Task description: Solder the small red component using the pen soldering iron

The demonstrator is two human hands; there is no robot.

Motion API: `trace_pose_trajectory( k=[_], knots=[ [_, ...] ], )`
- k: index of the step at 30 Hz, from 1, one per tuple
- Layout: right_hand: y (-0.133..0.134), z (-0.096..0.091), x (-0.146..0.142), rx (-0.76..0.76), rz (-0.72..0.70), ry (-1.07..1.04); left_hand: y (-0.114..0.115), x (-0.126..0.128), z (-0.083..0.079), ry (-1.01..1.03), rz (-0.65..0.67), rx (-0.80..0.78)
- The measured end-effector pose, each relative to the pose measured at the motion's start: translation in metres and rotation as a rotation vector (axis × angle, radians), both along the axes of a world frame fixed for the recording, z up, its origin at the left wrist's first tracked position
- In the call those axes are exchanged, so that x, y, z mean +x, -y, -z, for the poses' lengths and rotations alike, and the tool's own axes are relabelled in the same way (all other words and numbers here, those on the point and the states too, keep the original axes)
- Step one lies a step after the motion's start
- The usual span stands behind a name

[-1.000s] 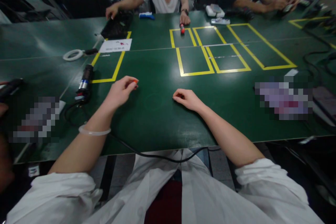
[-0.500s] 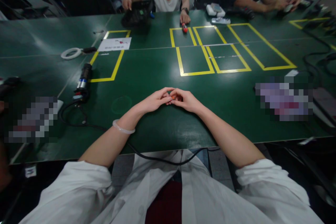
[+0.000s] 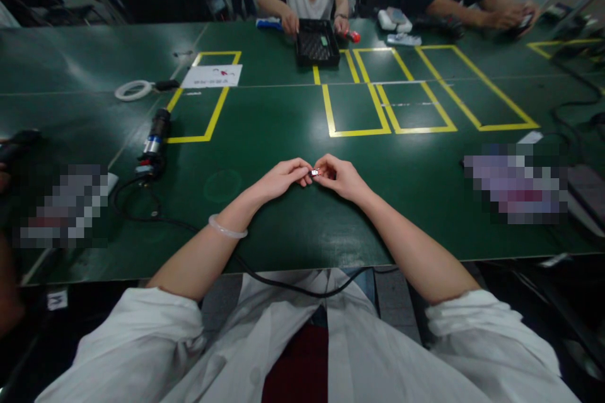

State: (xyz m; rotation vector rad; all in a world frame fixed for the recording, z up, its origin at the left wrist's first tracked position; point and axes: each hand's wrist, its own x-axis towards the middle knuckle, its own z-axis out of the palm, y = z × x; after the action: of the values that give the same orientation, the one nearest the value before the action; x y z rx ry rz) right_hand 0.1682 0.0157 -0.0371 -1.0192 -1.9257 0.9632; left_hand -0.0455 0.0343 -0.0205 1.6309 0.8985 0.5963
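Note:
My left hand [image 3: 286, 177] and my right hand [image 3: 341, 174] meet above the green table [image 3: 283, 230], fingertips pinched together. Between them is a small silver part [image 3: 314, 172] with dark and reddish bits, too small to name. Both hands grip it, the left from one end and the right from the other. Fingers of the right hand curl behind it and hide some of it. A pale bracelet [image 3: 227, 227] circles my left wrist.
Yellow tape outlines [image 3: 359, 134] mark the table. Left lie a black and silver cylindrical tool [image 3: 155, 141] with a cable, a printed sheet [image 3: 212, 75] and a white cable coil [image 3: 133, 90]. Blurred-out flat objects lie at both sides. Opposite, a person holds a black tray [image 3: 317, 62].
My fingertips have drawn slightly apart, and the small silver part now shows between them. Across the table, the person has brought the black tray rightward to the tape; the red object shifted up and right.

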Motion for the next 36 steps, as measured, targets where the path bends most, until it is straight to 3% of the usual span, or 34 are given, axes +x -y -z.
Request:
trace_pose_trajectory(
  k=[15,36],
  knots=[
    [-0.0013,0.0047,0.0000,-0.095,-0.035,-0.086,0.0033,0.0019,0.0049,0.041,-0.030,-0.019],
    [-0.0008,0.0000,0.0005,-0.021,-0.018,-0.014,0.0032,0.0025,0.0073,0.093,-0.062,-0.029]
  ],
)
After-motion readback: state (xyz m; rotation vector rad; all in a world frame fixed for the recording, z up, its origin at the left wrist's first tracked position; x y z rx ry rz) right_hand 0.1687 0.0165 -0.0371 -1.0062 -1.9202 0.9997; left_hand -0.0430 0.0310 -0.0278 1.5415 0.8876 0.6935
